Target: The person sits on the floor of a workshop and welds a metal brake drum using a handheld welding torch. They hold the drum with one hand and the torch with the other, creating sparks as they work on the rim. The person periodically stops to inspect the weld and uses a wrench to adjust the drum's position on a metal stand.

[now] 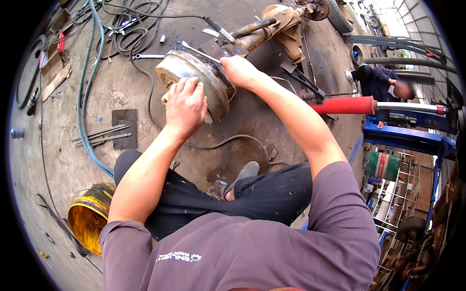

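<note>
In front of me a worn, rusty brake drum (218,99) stands on edge at the near end of a vehicle axle (257,34). My left hand (186,109) is closed over the hub in the drum's outer face, its fingers together and bent; the palm side is hidden. Behind the drum's rim, my right hand (240,72) is closed around a long metal wrench (200,51), whose far end points up and left over the drum. A second wrench (149,56) lies on the floor just left of the drum, with a small socket (162,39) beyond it.
A red cylinder (344,105) on a jack is to the right, near blue lift beams (403,136) and a crouching person (383,82). Hoses (85,97) and metal rods (102,135) cross the left floor. A yellow bucket (90,213) stands by my left elbow.
</note>
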Demonstrator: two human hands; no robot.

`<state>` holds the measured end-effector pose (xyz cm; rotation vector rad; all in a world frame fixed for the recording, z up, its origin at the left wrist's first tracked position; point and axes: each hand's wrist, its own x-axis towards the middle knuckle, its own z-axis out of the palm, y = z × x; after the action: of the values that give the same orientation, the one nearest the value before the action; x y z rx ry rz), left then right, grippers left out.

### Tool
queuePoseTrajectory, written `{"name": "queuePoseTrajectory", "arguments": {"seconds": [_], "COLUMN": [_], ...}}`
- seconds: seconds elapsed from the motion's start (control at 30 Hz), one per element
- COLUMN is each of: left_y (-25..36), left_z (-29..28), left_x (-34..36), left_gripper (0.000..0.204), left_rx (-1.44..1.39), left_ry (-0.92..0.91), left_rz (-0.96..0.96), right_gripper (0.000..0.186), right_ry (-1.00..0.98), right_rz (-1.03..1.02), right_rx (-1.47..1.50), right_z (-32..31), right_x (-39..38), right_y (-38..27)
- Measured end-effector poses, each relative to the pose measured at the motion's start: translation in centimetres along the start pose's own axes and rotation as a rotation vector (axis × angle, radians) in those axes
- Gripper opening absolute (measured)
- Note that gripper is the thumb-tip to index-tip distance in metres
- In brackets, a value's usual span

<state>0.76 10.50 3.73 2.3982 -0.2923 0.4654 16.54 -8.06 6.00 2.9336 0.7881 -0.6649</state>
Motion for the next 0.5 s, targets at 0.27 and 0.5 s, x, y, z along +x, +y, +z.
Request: {"name": "queuePoseTrajectory", "arguments": {"seconds": [0.27, 0.5], "left_y": [1.7, 1.7], "left_z": [0.5, 3.6], "left_x": [0.1, 2.3], "left_gripper": [0.044, 0.05], "left_rx": [0.116, 0.13], "left_ry": [0.004, 0.182], "left_rz": [-0.066, -0.351], "right_gripper": [0.02, 0.021], "right_ry": [-0.024, -0.058], "right_rz": [-0.172, -0.185], "right_rx": [-0.15, -0.205], "right_z": [-1.0, -2.4], "right_x": [2.5, 2.0], "right_y": [-0.4, -1.1]}}
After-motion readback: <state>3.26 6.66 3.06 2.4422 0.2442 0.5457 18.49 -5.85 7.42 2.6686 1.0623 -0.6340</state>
